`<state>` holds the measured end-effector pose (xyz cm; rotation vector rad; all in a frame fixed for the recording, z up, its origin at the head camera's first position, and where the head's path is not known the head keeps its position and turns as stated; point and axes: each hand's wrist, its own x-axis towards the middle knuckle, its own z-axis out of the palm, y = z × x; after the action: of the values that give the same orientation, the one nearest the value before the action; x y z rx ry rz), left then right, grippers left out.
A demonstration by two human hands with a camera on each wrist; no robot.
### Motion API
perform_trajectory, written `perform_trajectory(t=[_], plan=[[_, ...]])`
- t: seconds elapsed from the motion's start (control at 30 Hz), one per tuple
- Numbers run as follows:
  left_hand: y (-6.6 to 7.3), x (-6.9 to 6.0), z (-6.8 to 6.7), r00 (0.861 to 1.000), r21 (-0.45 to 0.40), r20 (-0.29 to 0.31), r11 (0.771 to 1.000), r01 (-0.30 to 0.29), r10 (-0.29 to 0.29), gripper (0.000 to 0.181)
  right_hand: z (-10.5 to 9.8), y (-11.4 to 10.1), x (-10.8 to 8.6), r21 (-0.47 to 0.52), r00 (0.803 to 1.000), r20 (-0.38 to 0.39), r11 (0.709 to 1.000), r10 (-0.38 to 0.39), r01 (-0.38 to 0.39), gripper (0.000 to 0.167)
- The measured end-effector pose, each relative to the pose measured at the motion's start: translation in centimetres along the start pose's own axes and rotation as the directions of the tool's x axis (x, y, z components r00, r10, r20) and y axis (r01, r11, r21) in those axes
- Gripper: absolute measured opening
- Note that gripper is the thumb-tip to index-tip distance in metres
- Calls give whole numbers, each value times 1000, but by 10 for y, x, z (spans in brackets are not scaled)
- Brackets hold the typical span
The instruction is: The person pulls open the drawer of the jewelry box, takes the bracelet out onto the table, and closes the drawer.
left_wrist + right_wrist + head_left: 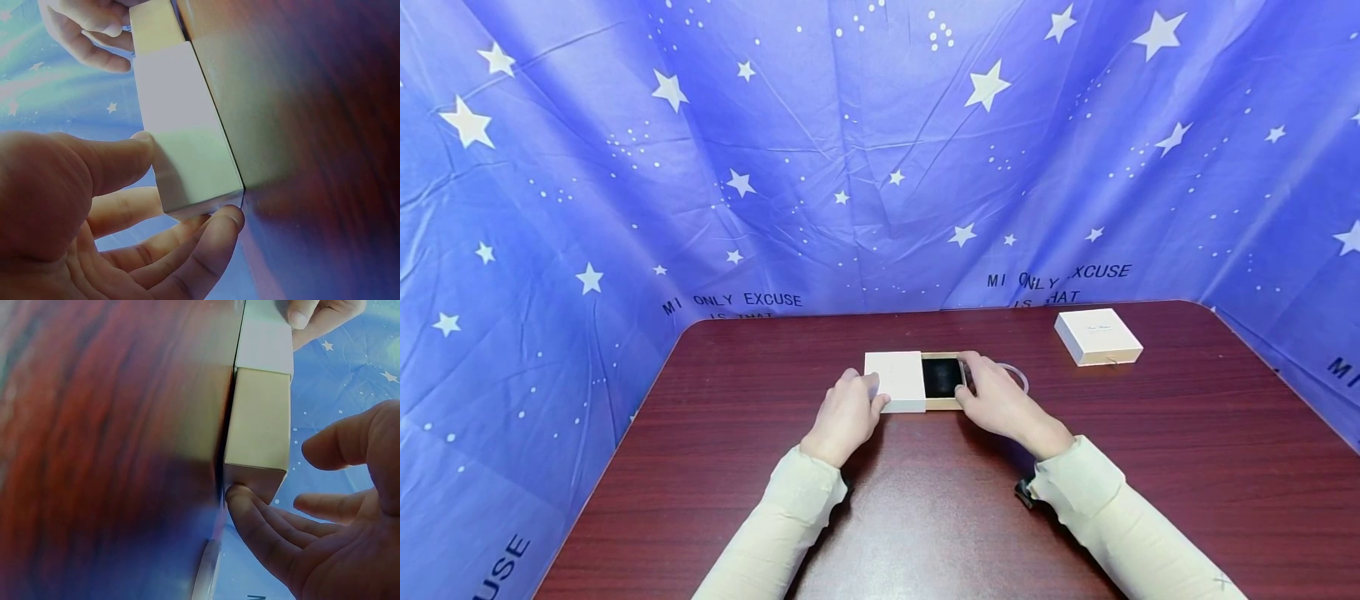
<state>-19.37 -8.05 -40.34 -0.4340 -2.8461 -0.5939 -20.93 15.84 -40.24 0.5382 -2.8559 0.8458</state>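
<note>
A white box sleeve (897,379) lies on the table with its cream drawer (259,419) partly out toward the right. Inside the drawer's exposed part is a flat black square (942,377). My left hand (846,412) grips the sleeve's left end, thumb on its upper edge and fingers around the end face, as the left wrist view shows. At the drawer's outer end is my right hand (1000,400); its lower fingertips (237,494) touch the end face. In the right wrist view that hand's thumb is apart from the drawer.
A second white box (1099,336), with a small tab at its front, stands at the back right of the dark red table (887,517). Behind my right hand a pale loop (1018,377) shows. A blue starred cloth (850,150) hangs beyond the table.
</note>
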Motion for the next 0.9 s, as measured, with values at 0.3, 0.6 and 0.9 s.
perform_trajectory(t=[0.3,0.6,0.9], plan=[[0,0,0,1000,3,1,1000,4,-4,18,2,0,1,0,1000,3,1000,30,-30,50],[0,0,0,1000,3,3,1000,11,-11,19,2,0,2,-16,1000,3,1000,25,-25,50],[1,0,0,1000,2,4,1000,17,-17,18,2,0,2,-11,1000,3,1000,26,-26,47]])
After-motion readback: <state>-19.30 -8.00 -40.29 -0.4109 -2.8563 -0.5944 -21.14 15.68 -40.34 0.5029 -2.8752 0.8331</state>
